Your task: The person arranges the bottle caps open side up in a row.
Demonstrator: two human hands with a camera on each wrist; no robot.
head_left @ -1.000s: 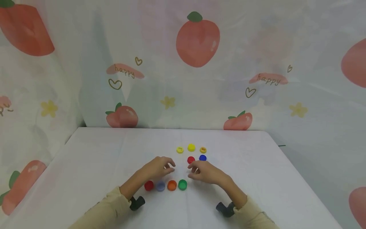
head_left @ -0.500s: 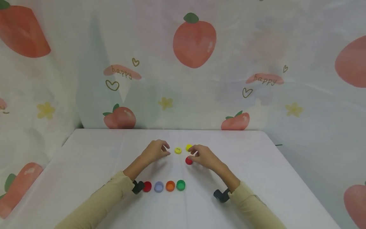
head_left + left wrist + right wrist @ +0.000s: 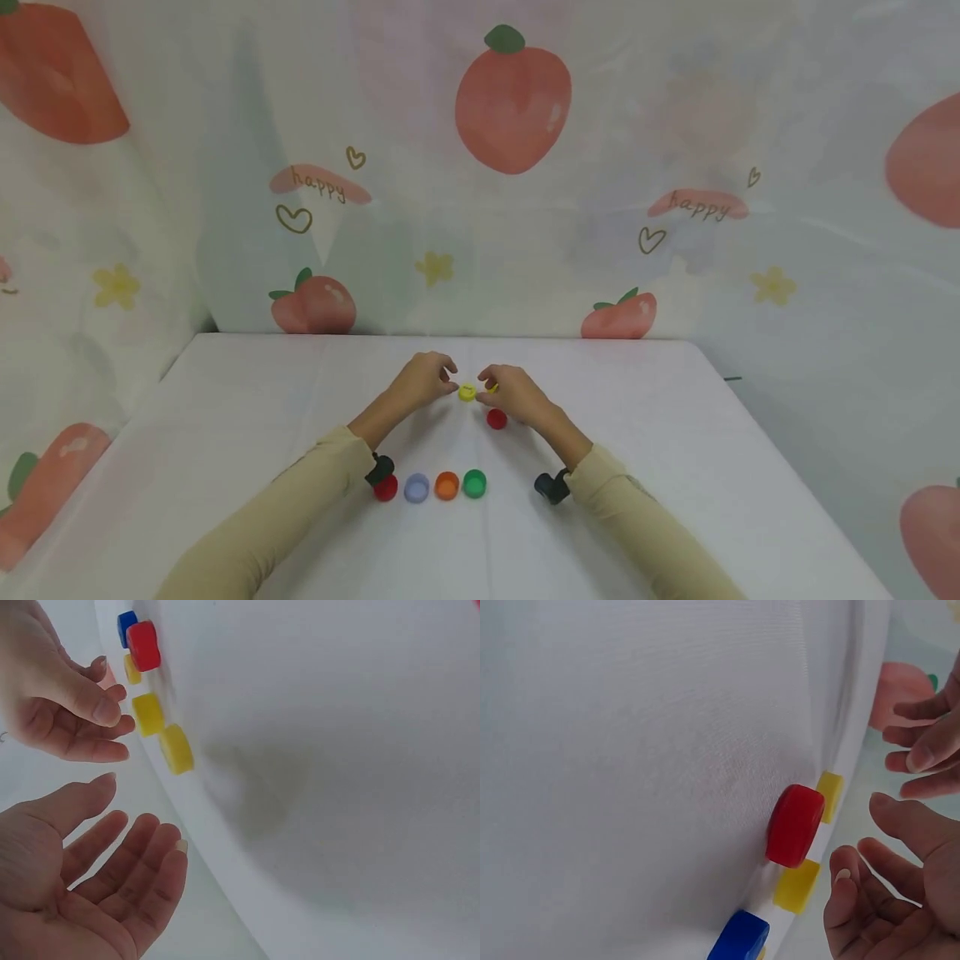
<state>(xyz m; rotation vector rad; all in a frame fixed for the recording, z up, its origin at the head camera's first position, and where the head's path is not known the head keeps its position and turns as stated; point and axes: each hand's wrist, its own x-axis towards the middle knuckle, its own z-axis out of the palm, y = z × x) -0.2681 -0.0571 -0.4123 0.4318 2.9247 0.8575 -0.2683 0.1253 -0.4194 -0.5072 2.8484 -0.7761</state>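
My left hand (image 3: 422, 380) hovers just left of a yellow bottle cap (image 3: 467, 392) near the table's back. Right of that cap is my right hand (image 3: 516, 393), above a red cap (image 3: 497, 418). Both hands have loosely bent, spread fingers and hold nothing. Another yellow cap (image 3: 492, 387) is mostly hidden behind the right hand. In the right wrist view a blue cap (image 3: 739, 937) stands near the red one, with a further yellow piece partly behind it. The left wrist view shows the left palm (image 3: 105, 877) facing the right hand, with a gap between them.
Closer to the front, a row of caps lies open side up: red (image 3: 386, 487), pale violet (image 3: 416, 488), orange (image 3: 447, 486) and green (image 3: 474, 484). The left wrist camera (image 3: 380, 469) overlaps the red one. A white cloth (image 3: 630, 433) covers the table; a printed curtain (image 3: 405, 208) stands behind.
Both hands have moved forward over the table, and in the last half second toward each other, around the left yellow cap. The caps stay where they were.
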